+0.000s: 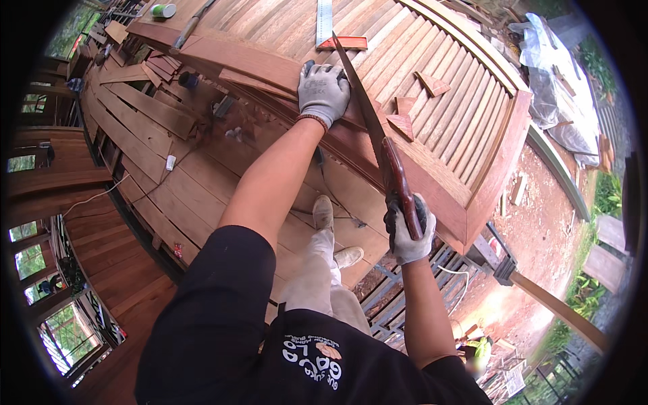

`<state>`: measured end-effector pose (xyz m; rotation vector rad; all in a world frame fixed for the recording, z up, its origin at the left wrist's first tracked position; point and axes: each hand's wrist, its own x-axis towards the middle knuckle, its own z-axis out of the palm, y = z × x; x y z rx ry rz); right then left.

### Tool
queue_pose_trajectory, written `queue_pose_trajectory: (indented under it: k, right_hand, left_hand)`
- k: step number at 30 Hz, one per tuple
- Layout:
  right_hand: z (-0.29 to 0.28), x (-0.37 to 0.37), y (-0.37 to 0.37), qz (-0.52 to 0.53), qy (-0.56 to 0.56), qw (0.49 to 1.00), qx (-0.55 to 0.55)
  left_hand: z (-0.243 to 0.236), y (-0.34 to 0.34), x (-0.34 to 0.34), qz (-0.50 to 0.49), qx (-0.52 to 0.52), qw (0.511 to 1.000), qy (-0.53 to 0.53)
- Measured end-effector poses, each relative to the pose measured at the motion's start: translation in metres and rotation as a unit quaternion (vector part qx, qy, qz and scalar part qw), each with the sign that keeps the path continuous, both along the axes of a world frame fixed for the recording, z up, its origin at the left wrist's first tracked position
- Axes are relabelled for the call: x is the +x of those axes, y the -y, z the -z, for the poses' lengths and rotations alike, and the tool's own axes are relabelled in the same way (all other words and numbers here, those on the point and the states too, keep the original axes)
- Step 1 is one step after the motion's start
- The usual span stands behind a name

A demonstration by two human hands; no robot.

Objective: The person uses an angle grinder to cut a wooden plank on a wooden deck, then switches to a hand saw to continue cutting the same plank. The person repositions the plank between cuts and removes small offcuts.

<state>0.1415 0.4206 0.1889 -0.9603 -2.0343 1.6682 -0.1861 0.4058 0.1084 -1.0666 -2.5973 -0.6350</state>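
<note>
My right hand [410, 233], in a grey-and-black work glove, is closed around the dark brown wooden handle of a handsaw [370, 111]. The saw's long blade points up and away, lying across the edge of a slatted wooden panel [486, 196]. My left hand [324, 93], gloved too, grips a reddish wooden strip [260, 86] at the panel's near edge, just left of the blade. Its fingertips are partly hidden. Just beyond the left hand lies a try square [343, 43] with a metal blade and an orange-red stock.
Small wooden offcuts [432, 84] lie on the slats right of the saw. A chisel-like tool [192, 25] and a green-white can [163, 11] are at the far left. Planks [145, 108] are below left, and plastic sheeting [550, 74] covers something at right.
</note>
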Motion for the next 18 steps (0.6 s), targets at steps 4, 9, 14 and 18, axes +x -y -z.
queue_pose_trajectory:
  k: [4, 9, 14, 18]
  right_hand:
    - [-0.027, 0.110, 0.043, 0.033, 0.060, 0.997, 0.042]
    - [-0.016, 0.058, 0.015, -0.012, 0.051, 0.999, 0.011]
    - [-0.010, 0.045, 0.020, 0.023, 0.006, 1.000, 0.011]
    - [-0.027, 0.124, 0.047, 0.039, 0.074, 0.996, 0.020]
  left_hand:
    - [0.002, 0.007, 0.005, -0.004, 0.002, 1.000, 0.026]
    - [-0.002, -0.001, 0.011, -0.005, -0.003, 1.000, 0.014]
    - [0.003, 0.008, 0.013, -0.028, -0.020, 0.999, 0.018]
    - [-0.003, 0.003, 0.003, -0.007, -0.012, 0.999, 0.037]
